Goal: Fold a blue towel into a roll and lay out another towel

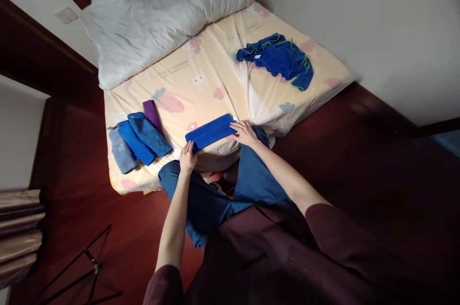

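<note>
Touching opposite ends of a folded blue cloth (210,131) on the bed (212,80), the left hand (188,155) and right hand (244,132) rest with fingers on its edges. Rolled cloths (138,137) lie left of the left hand; a crumpled blue cloth (282,61) lies beyond the right hand.

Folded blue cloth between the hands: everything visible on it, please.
The folded blue cloth is a long, narrow strip, plain bright blue, soft fabric by its look. A crease or layer edge runs lengthwise along it. It lies flat near the front edge of the bed, slanting, its right end farther from the wearer. The left hand touches its near left corner; the right hand rests on its right end. A small white spot shows by its far right corner; too small to identify.
</note>
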